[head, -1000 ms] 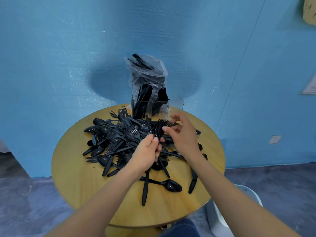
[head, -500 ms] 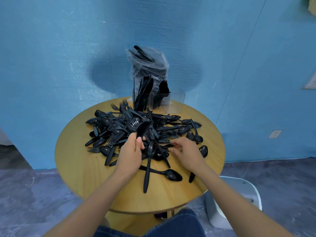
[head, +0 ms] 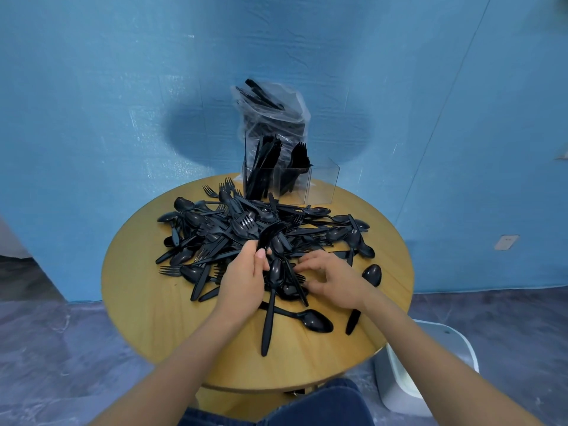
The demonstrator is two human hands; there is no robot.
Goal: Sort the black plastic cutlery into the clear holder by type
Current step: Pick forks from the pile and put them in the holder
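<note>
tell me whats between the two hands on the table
In the head view, a black spoon lies between the left hand and the right hand, bowl up, with more black cutlery beneath it.

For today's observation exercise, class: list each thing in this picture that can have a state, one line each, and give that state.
Clear holder: upright, left and middle compartments partly filled, right one empty.
Plastic bag: upright behind the holder, cutlery inside.
Cutlery pile: loose, unsorted on the round table.
Left hand: holding a bunch of cutlery.
Right hand: fingers curled, reaching into the pile.
</note>
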